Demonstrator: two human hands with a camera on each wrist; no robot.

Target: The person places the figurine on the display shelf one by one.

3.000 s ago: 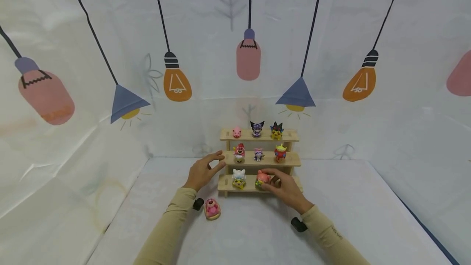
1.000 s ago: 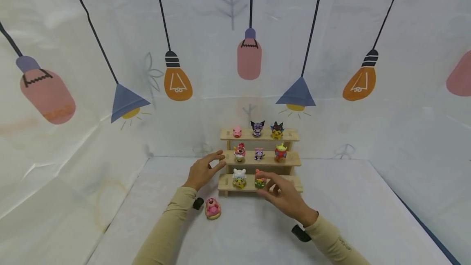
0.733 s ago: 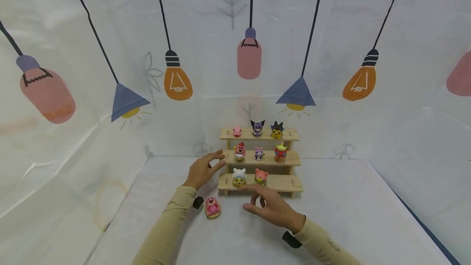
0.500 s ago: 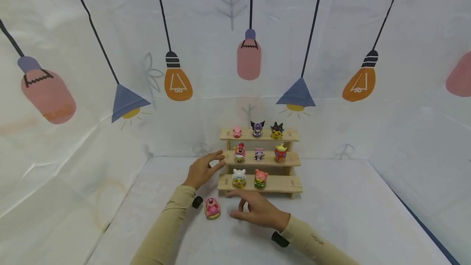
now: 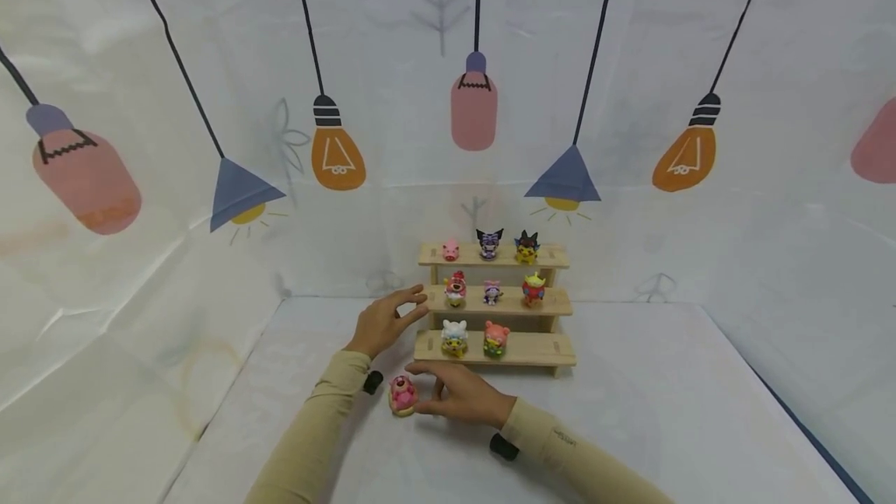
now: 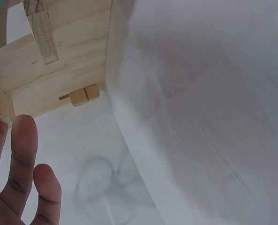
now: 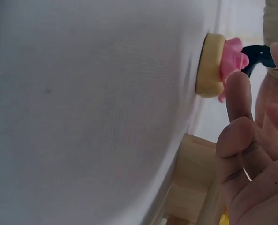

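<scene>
A pink bear figurine on a tan oval base (image 5: 402, 396) lies on the white table, left of the shelf's front. My right hand (image 5: 465, 393) hovers beside it, thumb and index finger spread at its right side. In the right wrist view the fingertips (image 7: 238, 91) show close to the bear figurine (image 7: 232, 58), and no grip on it is visible. My left hand (image 5: 383, 323) stays at the left end of the three-step wooden shelf (image 5: 535, 347), fingers parted; the left wrist view shows its fingertips (image 6: 24, 133) near the wood. Whether they touch it, I cannot tell.
On the bottom step stand a white-hooded figurine (image 5: 454, 339) and a coral-pink figurine (image 5: 496, 339). Several more figurines, among them a pink pig (image 5: 451, 250) and a green-headed alien (image 5: 533, 290), fill the upper steps. A white sheet with printed lamps hangs behind.
My right hand has let go of the coral-pink figurine on the bottom step and moved left and down to the bear figurine. The left hand has hardly moved.
</scene>
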